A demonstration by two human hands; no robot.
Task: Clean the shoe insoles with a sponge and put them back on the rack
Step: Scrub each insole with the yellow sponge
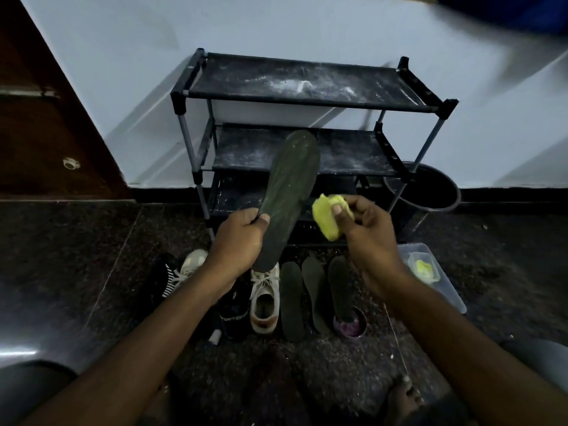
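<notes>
White sneaker (264, 299) on dark floor (92, 241); black bucket (451, 198) against wall; clear plastic tub (455, 298) at right.

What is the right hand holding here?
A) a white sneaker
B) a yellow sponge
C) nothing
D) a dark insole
B: the right hand pinches the yellow sponge between thumb and fingers, while the left hand grips the dark insole in front of the rack.

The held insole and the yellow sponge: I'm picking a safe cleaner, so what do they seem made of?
The insole in the left hand looks like thin foam or rubber, matt dark green; it stands up flat from a grip at one end. The sponge in the right hand looks like soft yellow foam, since it crumples in the grip.
</notes>
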